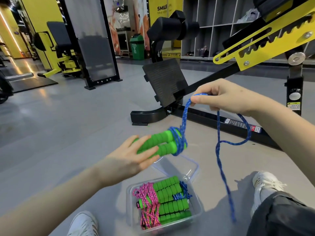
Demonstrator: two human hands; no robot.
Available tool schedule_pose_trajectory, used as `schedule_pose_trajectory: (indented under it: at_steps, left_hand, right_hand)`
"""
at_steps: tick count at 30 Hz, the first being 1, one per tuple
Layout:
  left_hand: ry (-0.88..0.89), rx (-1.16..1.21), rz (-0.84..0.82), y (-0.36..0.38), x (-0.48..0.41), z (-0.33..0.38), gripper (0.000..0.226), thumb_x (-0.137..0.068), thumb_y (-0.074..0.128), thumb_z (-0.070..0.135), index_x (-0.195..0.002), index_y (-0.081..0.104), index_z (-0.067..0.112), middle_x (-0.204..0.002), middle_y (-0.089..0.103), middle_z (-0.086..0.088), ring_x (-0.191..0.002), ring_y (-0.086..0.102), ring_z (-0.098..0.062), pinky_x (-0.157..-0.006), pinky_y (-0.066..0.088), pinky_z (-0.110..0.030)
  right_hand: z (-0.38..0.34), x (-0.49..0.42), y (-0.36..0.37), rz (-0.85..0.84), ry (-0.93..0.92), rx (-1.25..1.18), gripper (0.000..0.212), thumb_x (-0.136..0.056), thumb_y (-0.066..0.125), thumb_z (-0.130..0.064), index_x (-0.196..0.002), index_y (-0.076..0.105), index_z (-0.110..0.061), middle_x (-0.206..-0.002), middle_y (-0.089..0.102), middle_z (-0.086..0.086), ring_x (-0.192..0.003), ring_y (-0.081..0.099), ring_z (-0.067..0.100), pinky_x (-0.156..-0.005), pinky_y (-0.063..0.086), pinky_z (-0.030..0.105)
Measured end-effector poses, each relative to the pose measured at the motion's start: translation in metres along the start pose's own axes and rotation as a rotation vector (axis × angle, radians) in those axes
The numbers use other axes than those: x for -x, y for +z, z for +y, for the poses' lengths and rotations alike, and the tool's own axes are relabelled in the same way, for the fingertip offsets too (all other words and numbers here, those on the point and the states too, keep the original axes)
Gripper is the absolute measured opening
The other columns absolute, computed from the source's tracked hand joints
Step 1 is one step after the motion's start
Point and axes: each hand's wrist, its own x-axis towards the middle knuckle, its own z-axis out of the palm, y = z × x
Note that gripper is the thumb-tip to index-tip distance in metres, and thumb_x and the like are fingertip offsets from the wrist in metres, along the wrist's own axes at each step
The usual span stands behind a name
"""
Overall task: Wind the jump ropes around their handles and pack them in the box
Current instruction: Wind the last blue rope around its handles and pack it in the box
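The left hand [133, 155] clamps the paired green handles [162, 135], with a few turns of blue rope [185, 109] bunched at their far end. The right hand [226, 97], above and apart, pinches the rope. Slack there would likely let the turns slip off. Below both hands, the clear box [197, 208] holds wound ropes, including a pink rope [148, 198].

The ribbed foam handles [163, 143] in the left hand [129, 159] are bright green. The rope [185, 109] pinched by the right hand [226, 97] is blue with paler flecks. Below the left hand, a clear box [131, 189] holds green handles [170, 193] and speckled pink rope [150, 198].
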Motion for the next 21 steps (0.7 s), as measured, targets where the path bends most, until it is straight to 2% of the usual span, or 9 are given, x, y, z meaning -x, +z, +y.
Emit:
schedule_pose_trajectory:
  at_steps: [4,7,10,13,14,15,17,19,21]
  left_hand:
    - [0.086,0.11,0.108,-0.019,-0.017,0.018,0.038,-0.104,0.022,0.004,-0.13,0.049,0.012,-0.131,0.058,-0.006,-0.121,0.05,-0.046,-0.102,0.038,-0.055]
    - [0.014,0.233,0.234,-0.032,-0.029,0.021,0.033,-0.104,0.03,0.008,-0.13,0.05,0.011,-0.135,0.054,-0.007,-0.126,0.044,-0.046,-0.105,0.036,-0.054]
    - [-0.049,0.268,0.295,-0.039,-0.037,0.018,0.032,-0.104,0.03,0.01,-0.129,0.051,0.012,-0.135,0.051,-0.008,-0.123,0.047,-0.048,-0.102,0.039,-0.054]
    - [-0.103,0.258,0.331,-0.04,-0.038,0.013,0.032,-0.1,0.038,0.008,-0.129,0.052,0.01,-0.137,0.049,-0.009,-0.123,0.047,-0.048,-0.099,0.041,-0.054]
    - [-0.143,0.261,0.352,-0.039,-0.038,0.012,0.033,-0.097,0.042,0.007,-0.129,0.052,0.009,-0.136,0.049,-0.009,-0.123,0.047,-0.048,-0.098,0.041,-0.054]
    - [-0.195,0.259,0.374,-0.038,-0.039,0.01,0.035,-0.094,0.046,0.005,-0.128,0.053,0.01,-0.136,0.05,-0.009,-0.123,0.047,-0.048,-0.098,0.042,-0.053]
    - [-0.309,0.208,0.408,-0.036,-0.042,0.007,0.04,-0.087,0.055,0.0,-0.126,0.053,0.011,-0.134,0.053,-0.007,-0.12,0.049,-0.047,-0.097,0.044,-0.051]
    - [-0.395,0.153,0.418,-0.031,-0.043,0.001,0.043,-0.085,0.057,-0.001,-0.126,0.053,0.011,-0.13,0.059,-0.009,-0.116,0.051,-0.047,-0.095,0.045,-0.051]
    - [-0.472,0.173,0.423,-0.024,-0.038,-0.009,0.044,-0.084,0.058,-0.002,-0.126,0.053,0.009,-0.127,0.061,-0.014,-0.114,0.053,-0.049,-0.094,0.046,-0.053]
  right_hand:
    - [0.024,-0.002,0.007,0.039,0.023,-0.101,0.021,-0.091,0.055,-0.033,-0.08,0.067,-0.021,-0.055,0.039,-0.004,-0.053,0.031,0.014,-0.049,0.029,0.021]
    - [0.049,0.0,0.02,0.08,0.1,-0.19,0.022,-0.093,0.053,-0.029,-0.08,0.066,-0.016,-0.047,0.044,-0.013,-0.047,0.037,0.006,-0.044,0.031,0.012]
    - [0.079,0.005,0.033,-0.018,0.16,-0.319,0.029,-0.088,0.061,-0.033,-0.077,0.064,-0.006,-0.062,0.057,-0.004,-0.059,0.051,0.008,-0.058,0.043,0.019]
    - [0.089,0.009,0.04,-0.029,0.185,-0.33,0.007,-0.081,0.067,-0.007,-0.085,0.061,-0.009,-0.073,0.059,-0.003,-0.073,0.062,0.016,-0.06,0.048,0.017]
    - [0.09,0.009,0.042,-0.008,0.2,-0.348,0.014,-0.082,0.063,-0.001,-0.084,0.058,-0.014,-0.071,0.056,-0.005,-0.072,0.063,0.014,-0.057,0.046,0.013]
    - [0.086,0.009,0.047,-0.002,0.208,-0.417,0.02,-0.079,0.062,0.001,-0.077,0.056,-0.018,-0.065,0.05,-0.005,-0.06,0.057,0.011,-0.051,0.043,0.013]
    - [0.08,0.004,0.057,-0.06,0.22,-0.637,0.026,-0.084,0.053,-0.011,-0.062,0.057,-0.024,-0.053,0.034,-0.003,-0.043,0.03,0.008,-0.044,0.032,0.018]
    - [0.073,-0.001,0.065,-0.104,0.289,-0.736,0.034,-0.097,0.04,-0.02,-0.074,0.065,-0.015,-0.05,0.026,0.001,-0.041,0.018,0.009,-0.041,0.025,0.019]
    - [0.069,-0.005,0.07,-0.128,0.344,-0.769,0.038,-0.099,0.038,-0.033,-0.092,0.061,-0.004,-0.052,0.022,0.003,-0.04,0.015,0.01,-0.039,0.022,0.02]
